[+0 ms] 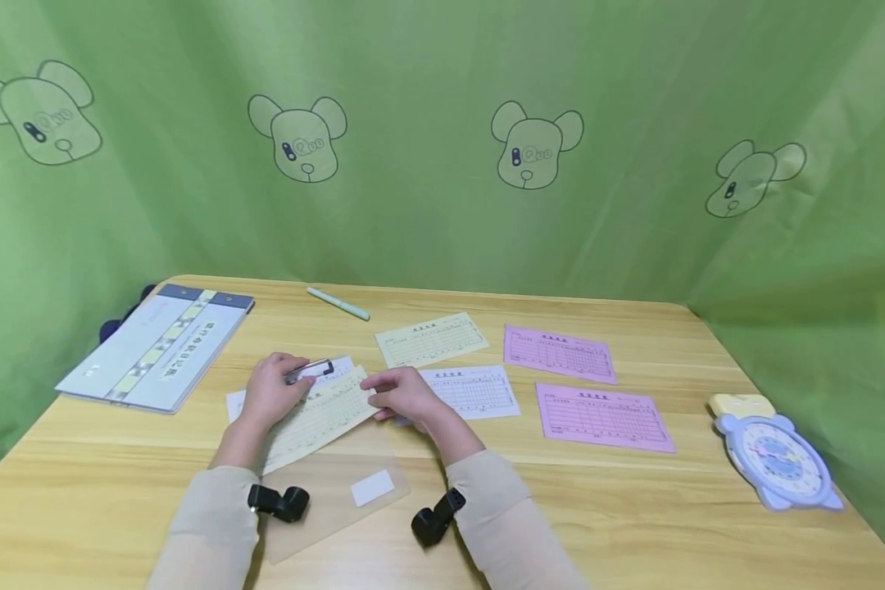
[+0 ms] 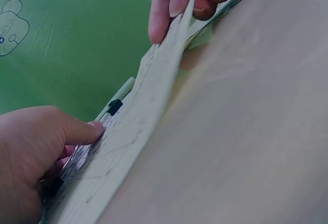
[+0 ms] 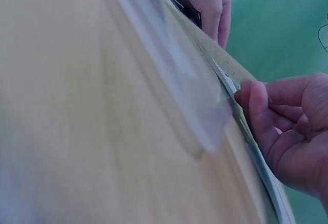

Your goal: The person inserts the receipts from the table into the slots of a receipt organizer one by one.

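Observation:
A translucent clipboard [image 1: 332, 516] with a white label lies before me. At its far end my left hand [image 1: 269, 392] grips the metal clip [image 1: 328, 367], the thumb lying along it in the left wrist view. A pale yellow printed form [image 1: 306, 434] slants over the board, its near edge lifted. My right hand [image 1: 407, 395] pinches the form's right corner between thumb and fingers; the right wrist view shows this pinch [image 3: 256, 98] closely. Behind the yellow form, part of a white printed form [image 1: 234, 403] shows near the clip.
Right of my hands lie a white form [image 1: 479, 393], another yellow form [image 1: 435, 340] and two pink forms [image 1: 560, 352]. A pale green pen [image 1: 338, 303] lies at the back. A ledger book [image 1: 155, 348] occupies the left; a blue animal-shaped dial [image 1: 778, 459] stands right, by a yellow block [image 1: 741, 405].

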Action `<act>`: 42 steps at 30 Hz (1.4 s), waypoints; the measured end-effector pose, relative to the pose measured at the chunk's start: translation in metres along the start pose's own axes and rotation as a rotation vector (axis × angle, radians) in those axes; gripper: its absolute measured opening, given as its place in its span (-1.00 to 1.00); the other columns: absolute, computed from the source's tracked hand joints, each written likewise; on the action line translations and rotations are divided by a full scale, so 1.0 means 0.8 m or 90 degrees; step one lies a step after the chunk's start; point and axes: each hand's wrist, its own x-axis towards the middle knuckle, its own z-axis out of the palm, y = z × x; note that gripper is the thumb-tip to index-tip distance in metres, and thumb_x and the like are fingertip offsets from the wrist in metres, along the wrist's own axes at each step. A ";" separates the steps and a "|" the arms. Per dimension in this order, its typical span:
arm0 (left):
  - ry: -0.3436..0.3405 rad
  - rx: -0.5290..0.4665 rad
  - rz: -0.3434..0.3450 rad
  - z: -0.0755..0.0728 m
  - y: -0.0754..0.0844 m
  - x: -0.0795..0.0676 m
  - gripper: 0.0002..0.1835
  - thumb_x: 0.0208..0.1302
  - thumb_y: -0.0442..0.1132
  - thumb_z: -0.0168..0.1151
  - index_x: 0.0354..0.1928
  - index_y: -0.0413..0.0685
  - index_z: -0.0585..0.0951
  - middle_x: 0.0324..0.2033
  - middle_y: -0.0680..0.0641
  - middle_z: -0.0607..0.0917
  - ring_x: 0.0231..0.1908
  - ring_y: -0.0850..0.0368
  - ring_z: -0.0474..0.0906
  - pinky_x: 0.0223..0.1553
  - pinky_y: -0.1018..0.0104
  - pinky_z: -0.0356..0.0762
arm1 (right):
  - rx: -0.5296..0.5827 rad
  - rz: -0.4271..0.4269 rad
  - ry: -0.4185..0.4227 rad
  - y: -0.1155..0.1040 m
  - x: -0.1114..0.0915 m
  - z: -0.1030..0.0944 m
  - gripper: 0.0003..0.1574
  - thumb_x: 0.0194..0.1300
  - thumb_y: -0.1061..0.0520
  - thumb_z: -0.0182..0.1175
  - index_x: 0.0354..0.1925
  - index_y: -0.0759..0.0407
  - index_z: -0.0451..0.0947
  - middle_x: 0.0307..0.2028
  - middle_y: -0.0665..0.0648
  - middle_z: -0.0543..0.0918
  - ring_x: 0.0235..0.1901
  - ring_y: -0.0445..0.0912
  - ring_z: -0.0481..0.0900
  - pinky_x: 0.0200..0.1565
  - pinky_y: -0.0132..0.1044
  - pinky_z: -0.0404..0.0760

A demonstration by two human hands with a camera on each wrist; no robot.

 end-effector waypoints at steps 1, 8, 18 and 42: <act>0.000 -0.002 -0.001 0.000 0.000 0.000 -0.63 0.03 -0.26 0.18 -0.09 -0.30 0.52 -0.15 -0.31 0.45 -0.11 -0.21 0.31 -0.09 -0.04 0.21 | 0.010 0.004 0.001 0.000 0.001 0.002 -0.68 0.00 0.47 0.11 -0.19 0.37 0.52 -0.29 0.18 0.52 -0.56 -0.13 0.50 -0.47 -0.33 0.55; -0.005 -0.004 -0.011 0.000 0.002 0.000 -0.62 0.02 -0.26 0.18 -0.09 -0.31 0.51 -0.16 -0.31 0.45 -0.11 -0.21 0.30 -0.09 -0.03 0.21 | 0.034 0.007 0.016 0.002 0.003 0.010 -0.66 -0.01 0.49 0.10 -0.18 0.38 0.51 -0.16 0.25 0.49 -0.55 -0.11 0.52 -0.45 -0.33 0.55; -0.015 -0.007 -0.011 -0.001 0.005 0.000 -0.63 0.04 -0.28 0.19 -0.09 -0.34 0.50 -0.15 -0.31 0.44 -0.11 -0.20 0.29 -0.10 -0.01 0.22 | 0.033 0.014 0.029 0.001 0.006 0.016 -0.65 0.00 0.49 0.10 -0.17 0.36 0.52 -0.07 0.27 0.45 -0.61 -0.13 0.51 -0.48 -0.34 0.55; -0.002 0.076 0.094 0.000 -0.002 0.001 -0.68 0.11 -0.28 0.14 -0.11 -0.36 0.52 -0.26 -0.23 0.47 -0.24 -0.11 0.31 -0.21 0.07 0.28 | 0.044 -0.004 0.019 0.001 0.006 0.019 -0.63 0.00 0.53 0.07 -0.14 0.43 0.47 -0.08 0.32 0.42 -0.53 -0.04 0.52 -0.44 -0.29 0.55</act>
